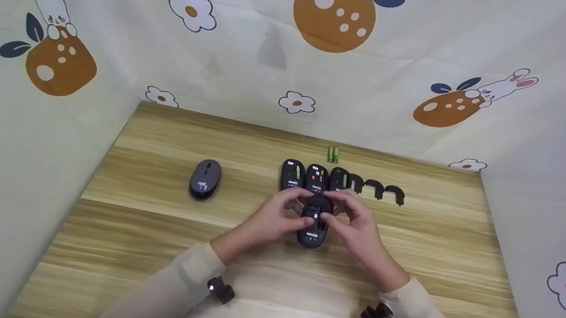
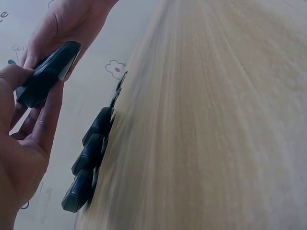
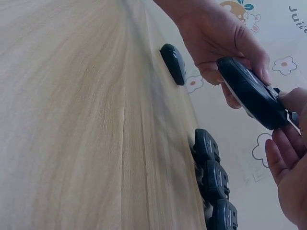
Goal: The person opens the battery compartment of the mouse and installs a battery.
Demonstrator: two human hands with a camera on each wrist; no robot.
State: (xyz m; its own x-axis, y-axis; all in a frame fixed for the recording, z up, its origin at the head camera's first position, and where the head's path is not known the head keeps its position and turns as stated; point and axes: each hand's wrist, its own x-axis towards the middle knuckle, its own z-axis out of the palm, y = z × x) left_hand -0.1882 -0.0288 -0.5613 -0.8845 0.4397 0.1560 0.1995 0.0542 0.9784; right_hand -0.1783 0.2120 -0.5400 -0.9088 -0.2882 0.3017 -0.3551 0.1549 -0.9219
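Observation:
Both hands hold a black computer mouse above the table, its underside facing up in the head view. My left hand grips its left side, thumb on the underside and fingers at the far end. On the opposite side, my right hand pinches it, with the thumb by the open battery compartment. A small dark piece shows beside the right thumb in the right wrist view; what it is I cannot tell. Just beyond the hands lie three upturned mice, their battery compartments uncovered, with green batteries visible in some.
Three curved black battery covers lie in a row right of the upturned mice. Two green batteries sit behind them. A grey mouse stands right side up at the left. Patterned cloth walls border the wooden table.

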